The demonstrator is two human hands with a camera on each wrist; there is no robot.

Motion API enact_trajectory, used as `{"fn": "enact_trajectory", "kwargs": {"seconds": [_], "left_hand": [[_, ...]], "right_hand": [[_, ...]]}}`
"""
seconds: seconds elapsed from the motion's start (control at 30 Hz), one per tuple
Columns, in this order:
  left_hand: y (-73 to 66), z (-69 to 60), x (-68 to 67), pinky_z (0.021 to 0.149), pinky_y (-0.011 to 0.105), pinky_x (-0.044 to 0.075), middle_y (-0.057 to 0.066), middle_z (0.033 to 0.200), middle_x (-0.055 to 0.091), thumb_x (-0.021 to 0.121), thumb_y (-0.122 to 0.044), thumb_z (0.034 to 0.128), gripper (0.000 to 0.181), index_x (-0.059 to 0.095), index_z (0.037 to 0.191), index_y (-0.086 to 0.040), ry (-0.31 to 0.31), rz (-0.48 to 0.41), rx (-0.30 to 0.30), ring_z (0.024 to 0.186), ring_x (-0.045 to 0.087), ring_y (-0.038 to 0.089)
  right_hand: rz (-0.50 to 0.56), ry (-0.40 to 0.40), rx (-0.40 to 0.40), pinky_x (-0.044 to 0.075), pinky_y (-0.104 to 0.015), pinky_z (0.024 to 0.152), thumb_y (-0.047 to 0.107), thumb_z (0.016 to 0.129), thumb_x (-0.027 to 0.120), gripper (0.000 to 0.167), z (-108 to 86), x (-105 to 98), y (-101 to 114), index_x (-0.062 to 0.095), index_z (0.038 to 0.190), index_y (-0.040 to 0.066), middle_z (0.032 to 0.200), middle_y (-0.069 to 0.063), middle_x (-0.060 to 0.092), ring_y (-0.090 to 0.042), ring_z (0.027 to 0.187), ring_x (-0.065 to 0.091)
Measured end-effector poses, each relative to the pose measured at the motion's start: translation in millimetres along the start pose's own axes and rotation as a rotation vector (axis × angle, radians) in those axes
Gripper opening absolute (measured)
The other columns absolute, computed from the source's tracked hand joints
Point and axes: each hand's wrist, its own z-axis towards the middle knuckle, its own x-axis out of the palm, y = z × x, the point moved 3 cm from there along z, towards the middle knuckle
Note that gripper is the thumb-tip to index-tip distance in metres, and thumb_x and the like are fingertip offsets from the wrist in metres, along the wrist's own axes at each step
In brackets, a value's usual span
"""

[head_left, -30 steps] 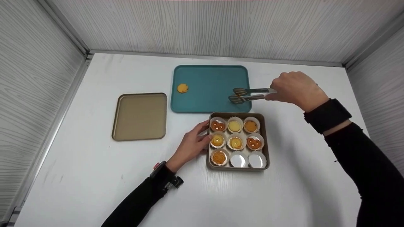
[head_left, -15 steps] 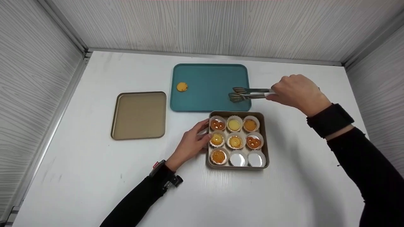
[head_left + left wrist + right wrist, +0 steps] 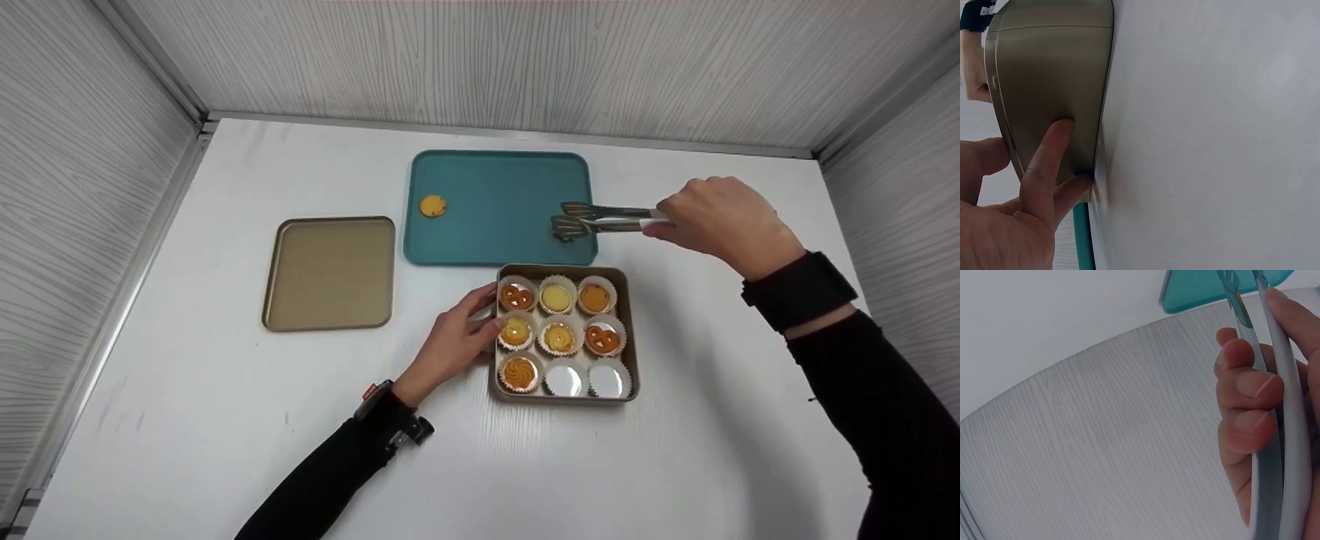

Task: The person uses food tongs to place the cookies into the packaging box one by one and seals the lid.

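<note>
My left hand (image 3: 454, 337) holds the left wall of a square tin (image 3: 634, 352), its thumb at the rim and its fingertips against the outer side. Paper cups in the tin hold several cookies, among them a pretzel-shaped cookie (image 3: 604, 339) and a swirl cookie (image 3: 519, 373). Two front cups show bare bottoms. My right hand (image 3: 724, 217) grips metal tongs (image 3: 619, 219) over the right end of a teal tray (image 3: 495, 180). Whether the tongs pinch anything cannot be made out. One round speckled cookie (image 3: 433, 206) lies at the tray's left.
A flat square gold lid (image 3: 330, 274) lies on the white table (image 3: 300, 435), left of the tray. Grey wood-grain panels (image 3: 487, 67) stand at the back and both sides. The tin sits just in front of the teal tray.
The tongs' two arms have come closer together. My right hand with the tongs has shifted slightly to the right. My left hand and the tin have stayed in place.
</note>
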Motion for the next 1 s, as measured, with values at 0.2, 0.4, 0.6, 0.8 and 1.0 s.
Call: {"fn": "enact_trajectory", "kwargs": {"seconds": [0.2,0.4,0.6,0.8,1.0], "left_hand": [[-0.3,0.4,-0.2,0.087,0.038,0.062,0.022,0.157,0.045,0.063,-0.015,0.1051,0.061,0.038,0.160,-0.007,-0.001,0.017,0.013,0.132,0.058,0.039],[-0.2,0.1,0.5,0.080,0.039,0.064,0.021,0.159,0.043,0.062,-0.017,0.1054,0.063,0.035,0.161,-0.008,0.008,-0.027,-0.018,0.133,0.057,0.037],[0.7,0.1,0.7,0.078,0.040,0.064,0.021,0.159,0.043,0.063,-0.018,0.1053,0.063,0.035,0.161,-0.009,0.007,-0.034,-0.021,0.133,0.057,0.038],[1.4,0.5,0.5,0.082,0.040,0.063,0.021,0.158,0.044,0.064,-0.017,0.1048,0.062,0.037,0.160,-0.008,-0.004,-0.006,-0.007,0.132,0.057,0.039],[-0.3,0.7,-0.2,0.088,0.040,0.062,0.022,0.157,0.045,0.063,-0.017,0.1050,0.061,0.038,0.160,-0.007,-0.012,0.028,0.007,0.132,0.057,0.039]], "right_hand": [[0.006,-0.002,0.003,0.039,-0.034,0.044,0.028,0.099,0.071,0.038,-3.5,0,-2,0.060,0.068,0.010,0.054,0.001,0.048,-0.017,0.051,0.043],[0.007,-0.055,-0.001,0.043,-0.038,0.044,0.027,0.099,0.073,0.040,-7.2,-1,-4,0.058,0.066,0.011,0.054,0.001,0.049,-0.019,0.049,0.045],[0.018,-0.057,0.013,0.044,-0.040,0.044,0.027,0.099,0.072,0.039,-8.5,-2,-5,0.059,0.066,0.010,0.054,0.001,0.049,-0.019,0.049,0.045],[0.029,-0.041,0.032,0.044,-0.039,0.045,0.027,0.101,0.070,0.039,-11.0,-2,-7,0.058,0.068,0.011,0.054,0.001,0.048,-0.019,0.050,0.045],[0.028,-0.050,0.031,0.039,-0.035,0.045,0.026,0.102,0.069,0.041,-14.0,-1,-9,0.055,0.066,0.011,0.054,0.002,0.044,-0.018,0.050,0.042]]}}
